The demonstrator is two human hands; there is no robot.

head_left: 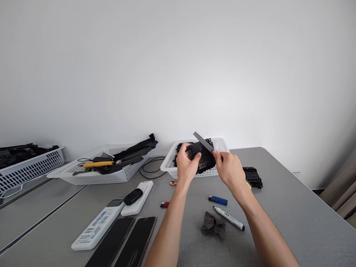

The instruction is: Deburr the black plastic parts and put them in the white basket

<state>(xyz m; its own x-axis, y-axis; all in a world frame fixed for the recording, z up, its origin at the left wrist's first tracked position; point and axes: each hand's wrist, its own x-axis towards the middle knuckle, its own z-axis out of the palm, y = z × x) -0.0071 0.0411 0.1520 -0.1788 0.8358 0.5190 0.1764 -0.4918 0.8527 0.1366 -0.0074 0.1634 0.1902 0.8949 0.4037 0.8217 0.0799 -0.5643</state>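
Two bare hands over a grey worktop. Left hand: fingers closed around the left edge of a black plastic piece, thumb pressed on its face; piece is flat, roughly rectangular, ribbed, toothed edges, held tilted in front of a basket. Right hand: fingers closed tight on a flat grey metal strip, straight-edged, narrow, slanting up-left across the piece; contact with it can't be told. Yellow sliver shows beside the right wrist, owner unclear.

Just behind: white perforated plastic basket, more dark toothed parts inside. Right of it, another black ribbed piece flat on the worktop.

Nearer: glossy blue lighter, white cylindrical marker with black cap, crumpled dark-grey cloth. Red lighter partly hidden by the left forearm.

Left: two glossy black phones, smooth white slabs, rounded black mouse-shaped object, thin looped cable, wide lattice basket with a yellow-handled tool.
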